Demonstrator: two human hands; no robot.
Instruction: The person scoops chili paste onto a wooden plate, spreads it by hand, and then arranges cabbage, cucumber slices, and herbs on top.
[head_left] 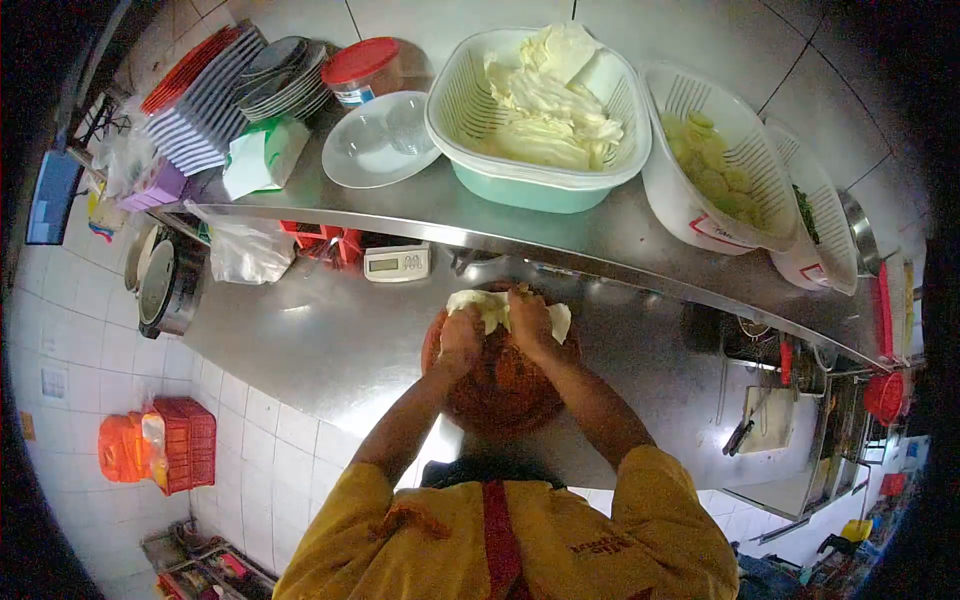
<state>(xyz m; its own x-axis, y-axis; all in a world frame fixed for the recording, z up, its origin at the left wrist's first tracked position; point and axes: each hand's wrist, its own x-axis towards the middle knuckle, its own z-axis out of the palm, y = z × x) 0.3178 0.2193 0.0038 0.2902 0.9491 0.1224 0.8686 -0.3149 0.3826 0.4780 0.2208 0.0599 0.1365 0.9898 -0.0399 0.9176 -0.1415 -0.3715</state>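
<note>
Both my hands are over a round reddish-brown bowl (500, 400) on the steel counter. My left hand (462, 335) is closed on the left part of a pale whitish piece (490, 305), which looks like a cabbage leaf. Fingers of my right hand (530, 322) are wrapped round its right part, near the bowl's far rim. The piece stretches between the two hands. Inside the bowl the surface looks dark red, its contents too blurred to make out.
On the shelf above stand a green-white basket (545, 180) of pale leaves, a white basket (710, 215) of peeled vegetables, a white plate (375, 165) and stacked dishes. A scale (397, 264) lies beyond the bowl; a knife (738, 438) and cutting board (770, 418) are at right.
</note>
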